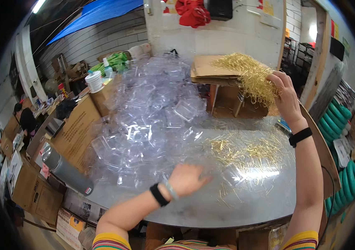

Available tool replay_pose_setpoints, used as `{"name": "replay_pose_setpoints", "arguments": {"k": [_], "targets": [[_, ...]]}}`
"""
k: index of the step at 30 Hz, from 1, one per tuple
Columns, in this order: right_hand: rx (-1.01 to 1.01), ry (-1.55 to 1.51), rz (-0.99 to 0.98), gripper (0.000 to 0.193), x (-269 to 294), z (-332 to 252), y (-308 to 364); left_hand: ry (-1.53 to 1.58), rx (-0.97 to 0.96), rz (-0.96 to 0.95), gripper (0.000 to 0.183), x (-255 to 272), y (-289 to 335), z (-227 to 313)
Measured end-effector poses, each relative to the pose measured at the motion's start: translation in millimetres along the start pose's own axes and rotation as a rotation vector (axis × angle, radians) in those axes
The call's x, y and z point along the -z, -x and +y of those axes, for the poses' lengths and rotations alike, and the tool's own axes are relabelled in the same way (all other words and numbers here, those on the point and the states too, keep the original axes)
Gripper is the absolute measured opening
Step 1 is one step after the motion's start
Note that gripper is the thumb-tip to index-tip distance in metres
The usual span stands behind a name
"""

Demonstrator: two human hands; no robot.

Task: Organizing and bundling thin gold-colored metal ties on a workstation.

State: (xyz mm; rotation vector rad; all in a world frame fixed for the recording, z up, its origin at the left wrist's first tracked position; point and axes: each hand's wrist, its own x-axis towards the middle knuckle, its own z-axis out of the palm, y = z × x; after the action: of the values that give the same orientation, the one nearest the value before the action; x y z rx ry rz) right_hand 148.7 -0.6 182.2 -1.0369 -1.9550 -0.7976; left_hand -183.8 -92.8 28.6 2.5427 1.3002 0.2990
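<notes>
My right hand point(285, 93) is raised at the right, its fingers closed on the edge of a tangled bunch of thin gold strands point(254, 85). The bunch hangs over the front of a cardboard box point(204, 68), with more strands on its flat top. Over the grey table point(177, 212), my left hand point(188, 179) is blurred by motion; its thumb points right, and its fingers are smeared. A small clear plastic box point(232, 175) lies just right of it. Loose gold strands point(248, 152) are scattered on the tabletop beyond.
A large heap of clear plastic boxes point(144, 108) covers the table's left and back. A grey bottle point(67, 171) leans at the left edge beside a big carton point(75, 129). A white tub point(94, 81) stands behind. Green coiled tubing point(337, 121) is beyond the table's right side.
</notes>
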Motion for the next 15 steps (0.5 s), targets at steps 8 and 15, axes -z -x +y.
{"name": "replay_pose_setpoints", "arguments": {"k": [8, 15], "targets": [[0.018, -0.143, -0.027, 0.063, -97, -71, -47, 0.124, 0.027, 0.211, 0.057, -55, 136, -18], [-0.105, -0.445, -0.07, 0.077, -235, -140, -55, 0.143, 0.193, 0.265, 0.063, -98, 169, -29]]}}
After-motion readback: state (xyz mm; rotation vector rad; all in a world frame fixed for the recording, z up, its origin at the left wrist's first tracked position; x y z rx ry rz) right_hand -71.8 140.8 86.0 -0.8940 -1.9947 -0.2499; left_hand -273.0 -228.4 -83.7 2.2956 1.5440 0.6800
